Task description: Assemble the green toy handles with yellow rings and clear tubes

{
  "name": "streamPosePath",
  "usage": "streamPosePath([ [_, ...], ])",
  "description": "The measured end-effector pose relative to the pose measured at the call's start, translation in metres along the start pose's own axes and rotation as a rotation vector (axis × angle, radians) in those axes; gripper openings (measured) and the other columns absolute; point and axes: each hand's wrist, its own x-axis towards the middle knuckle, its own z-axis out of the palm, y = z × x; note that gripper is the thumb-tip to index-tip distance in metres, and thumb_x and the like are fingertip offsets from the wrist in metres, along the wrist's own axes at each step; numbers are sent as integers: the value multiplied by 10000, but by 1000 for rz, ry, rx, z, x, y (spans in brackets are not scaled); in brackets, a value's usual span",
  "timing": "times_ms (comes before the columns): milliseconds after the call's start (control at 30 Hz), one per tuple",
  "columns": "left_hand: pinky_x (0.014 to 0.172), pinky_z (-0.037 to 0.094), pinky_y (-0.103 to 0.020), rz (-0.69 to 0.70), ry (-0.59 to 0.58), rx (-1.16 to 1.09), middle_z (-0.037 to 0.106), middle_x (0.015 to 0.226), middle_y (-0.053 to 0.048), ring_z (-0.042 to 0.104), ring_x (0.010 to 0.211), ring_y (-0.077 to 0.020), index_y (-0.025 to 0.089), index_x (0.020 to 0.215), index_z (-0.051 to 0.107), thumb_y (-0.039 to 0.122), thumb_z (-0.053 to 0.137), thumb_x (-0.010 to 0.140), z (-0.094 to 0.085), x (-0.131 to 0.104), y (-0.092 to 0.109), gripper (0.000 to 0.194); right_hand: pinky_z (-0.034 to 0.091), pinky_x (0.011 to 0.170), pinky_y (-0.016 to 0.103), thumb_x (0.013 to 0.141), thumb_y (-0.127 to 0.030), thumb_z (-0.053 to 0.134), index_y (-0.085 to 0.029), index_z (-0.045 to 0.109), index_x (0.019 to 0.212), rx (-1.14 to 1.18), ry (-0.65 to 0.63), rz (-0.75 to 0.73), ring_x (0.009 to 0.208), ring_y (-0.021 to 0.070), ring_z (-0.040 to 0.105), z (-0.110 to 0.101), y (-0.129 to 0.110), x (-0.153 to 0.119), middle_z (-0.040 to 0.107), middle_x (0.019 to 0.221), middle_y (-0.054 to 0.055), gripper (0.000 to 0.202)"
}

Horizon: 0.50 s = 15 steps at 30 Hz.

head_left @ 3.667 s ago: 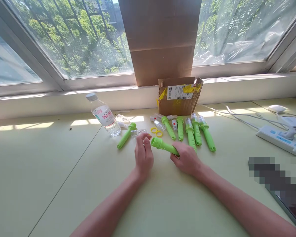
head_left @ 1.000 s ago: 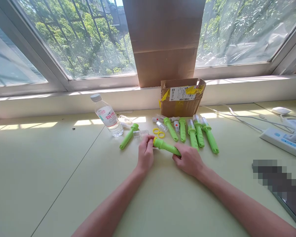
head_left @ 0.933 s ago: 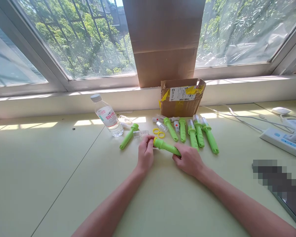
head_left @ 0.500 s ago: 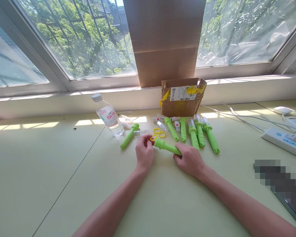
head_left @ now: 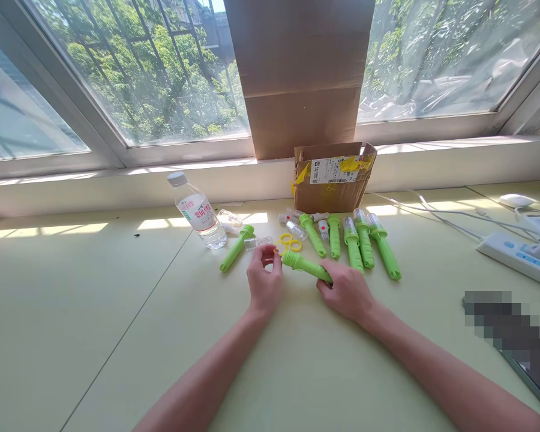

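Observation:
My right hand (head_left: 346,289) is wrapped round the lower end of a green handle (head_left: 306,266), whose ribbed end points left. Just left of that end, my left hand (head_left: 265,277) pinches a small yellow ring (head_left: 276,251), mostly hidden by the fingers. More yellow rings (head_left: 294,245) lie on the table behind. A clear ribbed cap (head_left: 257,242) rests behind my left hand. Another green handle (head_left: 237,249) lies to the left. Several green handles (head_left: 386,247) lie to the right, some with clear caps on.
A water bottle (head_left: 200,211) stands at the back left. The cardboard box (head_left: 333,180) is by the window sill. At the right are a power strip (head_left: 517,255), white cables (head_left: 459,211) and a dark, pixelated object (head_left: 517,336).
The yellow ring at my left fingertips has turned and is more covered by them. My left hand has shifted slightly right; the right hand and its handle have barely moved.

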Motion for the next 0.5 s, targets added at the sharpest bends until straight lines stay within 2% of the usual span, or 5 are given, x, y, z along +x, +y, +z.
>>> streamPosePath([
  [233, 737, 490, -275, 31, -12, -55, 610, 891, -39, 601, 833, -149, 199, 1007, 520, 217, 585, 797, 0, 0, 0, 220, 215, 512, 269, 751, -176, 469, -199, 569, 840, -1, -4, 1, 626, 152, 513, 0, 0, 0, 634, 750, 17, 136],
  [500, 746, 492, -288, 30, -76, -67, 632, 917, -45, 605, 826, -157, 192, 937, 595, 209, 547, 801, -1, -2, 2, 145, 207, 513, 275, 759, -169, 464, -193, 562, 827, -30, -2, 5, 624, 153, 511, 1, 0, 0, 634, 753, 26, 122],
])
